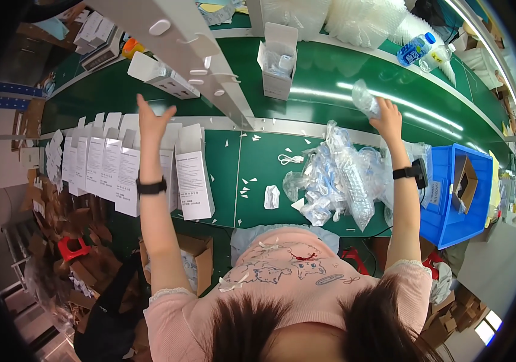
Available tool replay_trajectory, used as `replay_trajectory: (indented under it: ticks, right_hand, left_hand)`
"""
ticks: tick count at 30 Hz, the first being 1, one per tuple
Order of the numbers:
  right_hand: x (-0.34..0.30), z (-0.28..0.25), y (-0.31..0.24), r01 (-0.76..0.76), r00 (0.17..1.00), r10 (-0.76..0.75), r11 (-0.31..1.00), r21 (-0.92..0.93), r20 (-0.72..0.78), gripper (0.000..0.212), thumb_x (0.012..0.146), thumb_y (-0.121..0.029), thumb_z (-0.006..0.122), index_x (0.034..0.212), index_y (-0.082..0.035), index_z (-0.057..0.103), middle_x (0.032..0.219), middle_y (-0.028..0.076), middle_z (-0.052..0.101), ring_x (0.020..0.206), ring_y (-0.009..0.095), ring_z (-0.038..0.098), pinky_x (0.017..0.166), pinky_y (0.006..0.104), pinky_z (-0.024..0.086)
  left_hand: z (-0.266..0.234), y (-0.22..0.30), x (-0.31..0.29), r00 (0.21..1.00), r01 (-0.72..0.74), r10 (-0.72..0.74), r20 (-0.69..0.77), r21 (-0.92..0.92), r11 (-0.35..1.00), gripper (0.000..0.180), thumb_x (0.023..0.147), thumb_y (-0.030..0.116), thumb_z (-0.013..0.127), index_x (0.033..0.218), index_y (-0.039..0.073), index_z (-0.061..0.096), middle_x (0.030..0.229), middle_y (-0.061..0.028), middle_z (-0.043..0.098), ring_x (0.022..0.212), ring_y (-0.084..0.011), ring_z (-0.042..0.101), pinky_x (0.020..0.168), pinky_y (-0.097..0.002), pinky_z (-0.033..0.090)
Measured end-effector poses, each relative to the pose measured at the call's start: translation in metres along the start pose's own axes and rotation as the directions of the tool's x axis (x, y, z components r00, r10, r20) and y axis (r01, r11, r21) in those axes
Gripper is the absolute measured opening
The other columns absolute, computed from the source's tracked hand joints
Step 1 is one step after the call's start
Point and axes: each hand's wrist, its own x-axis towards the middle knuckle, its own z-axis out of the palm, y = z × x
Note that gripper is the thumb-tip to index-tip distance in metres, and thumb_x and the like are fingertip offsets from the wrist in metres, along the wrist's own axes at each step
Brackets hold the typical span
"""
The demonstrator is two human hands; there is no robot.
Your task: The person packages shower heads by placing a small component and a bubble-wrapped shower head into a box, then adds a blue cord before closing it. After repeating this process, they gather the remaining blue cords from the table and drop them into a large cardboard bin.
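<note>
My left hand [154, 122] reaches forward with its fingers spread and nothing in them. Just beyond it stands an open white box [176, 84] with dark cutouts on its side. My right hand [388, 120] grips a clear plastic packet [363, 99] over the green bench [324, 108]; what the packet contains is unclear. Below that hand lies a heap of clear bags [330, 175] with white cabled items in them. A long piece of bubble wrap [351, 181] rests on the heap. Farther forward, an upright open white box [278, 66] has a wrapped item showing at its top.
A row of white printed boxes [104, 160] stands at the left, with another white box [193, 181] beside it. A metal post [200, 54] rises between my hands. At the right sits a blue bin [451, 199]. A coiled white cable [290, 159] and paper scraps lie centrally.
</note>
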Motion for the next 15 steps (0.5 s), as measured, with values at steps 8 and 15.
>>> replay_trajectory:
  ticks: [8, 15]
  right_hand:
    - [-0.052, -0.066, -0.08, -0.201, 0.978, 0.138, 0.391, 0.898, 0.159, 0.052, 0.064, -0.016, 0.066, 0.11, -0.001, 0.048, 0.098, 0.009, 0.058, 0.09, 0.02, 0.055, 0.081, 0.0301, 0.042]
    - [-0.106, -0.055, -0.17, -0.255, 0.964, 0.031, -0.184, 0.949, 0.265, 0.049, 0.065, -0.014, 0.064, 0.109, 0.001, 0.047, 0.097, 0.007, 0.057, 0.089, 0.017, 0.055, 0.08, 0.0293, 0.042]
  left_hand:
    - [-0.021, 0.026, -0.123, 0.945, -0.235, 0.065, 0.322, 0.525, 0.818, 0.06, 0.07, 0.029, 0.067, 0.12, 0.004, 0.045, 0.137, -0.0213, 0.017, 0.126, -0.0395, 0.015, 0.099, -0.0474, 0.022]
    - [-0.002, -0.015, -0.122, 0.886, -0.438, 0.353, 0.302, 0.29, 0.851, 0.03, 0.078, 0.024, 0.06, 0.096, 0.002, 0.051, 0.138, -0.0165, 0.018, 0.127, -0.0395, 0.01, 0.102, -0.0465, 0.013]
